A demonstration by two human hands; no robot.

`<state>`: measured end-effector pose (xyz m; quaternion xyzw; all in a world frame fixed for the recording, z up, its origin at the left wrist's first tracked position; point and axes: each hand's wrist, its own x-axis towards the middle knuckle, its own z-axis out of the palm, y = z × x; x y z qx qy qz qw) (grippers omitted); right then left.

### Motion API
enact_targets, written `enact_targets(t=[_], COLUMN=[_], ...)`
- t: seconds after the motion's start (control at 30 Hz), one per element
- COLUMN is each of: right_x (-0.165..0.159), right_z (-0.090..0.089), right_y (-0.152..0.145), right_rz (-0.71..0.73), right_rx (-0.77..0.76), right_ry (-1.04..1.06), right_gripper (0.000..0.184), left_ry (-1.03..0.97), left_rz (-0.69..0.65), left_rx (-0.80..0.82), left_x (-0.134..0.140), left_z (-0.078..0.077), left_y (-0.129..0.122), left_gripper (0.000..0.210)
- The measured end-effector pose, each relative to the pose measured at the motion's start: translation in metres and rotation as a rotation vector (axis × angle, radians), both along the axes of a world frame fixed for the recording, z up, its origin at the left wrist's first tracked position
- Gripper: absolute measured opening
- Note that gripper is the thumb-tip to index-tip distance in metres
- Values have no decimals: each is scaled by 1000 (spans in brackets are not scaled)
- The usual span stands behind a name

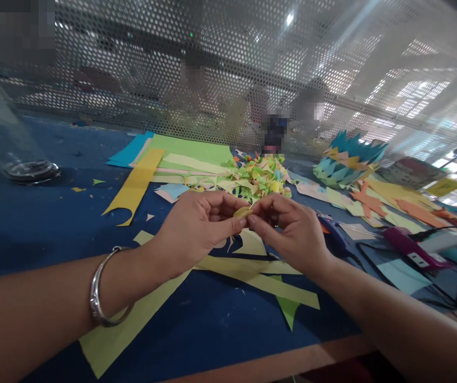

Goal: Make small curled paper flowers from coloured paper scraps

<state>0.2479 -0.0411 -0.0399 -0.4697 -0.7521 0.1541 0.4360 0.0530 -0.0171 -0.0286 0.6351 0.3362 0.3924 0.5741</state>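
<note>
Between my two hands, above the blue table, is a small yellow paper piece (242, 212). My left hand (196, 226), with a silver bangle at its wrist, pinches it between thumb and fingers. From the other side my right hand (292, 231) pinches the same piece at its right end. Below them lie pale yellow paper strips (268, 284) and a green paper scrap (289, 308). Just behind the hands rises a heap of small paper cuttings (262, 175), mostly green and yellow. A yellow strip with a rounded cut-out (136, 183) lies to the left.
A clear jar (32, 170) stands at the left. Coloured sheets (192, 146) lie at the back, before a perforated metal screen (152, 69). At the right are a spiky folded-paper bowl (350, 159), orange paper pieces (367, 201), a purple power strip (414, 250) and cables.
</note>
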Motion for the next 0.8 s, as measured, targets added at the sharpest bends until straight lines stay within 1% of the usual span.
enact_targets(t=[0.27, 0.57, 0.8], right_x=[-1, 1, 3], right_z=[0, 1, 3], right_y=[0, 1, -1], right_rz=[9, -2, 48], right_rx=[1, -20, -68], right_ry=[-35, -7, 25], right_gripper=[10, 15, 17], left_ry=[70, 113, 107], left_rz=[2, -34, -42], left_rx=[111, 168, 229], left_x=[-2, -3, -2], left_z=[-5, -10, -8], left_y=[2, 3, 1], left_gripper=[24, 23, 21])
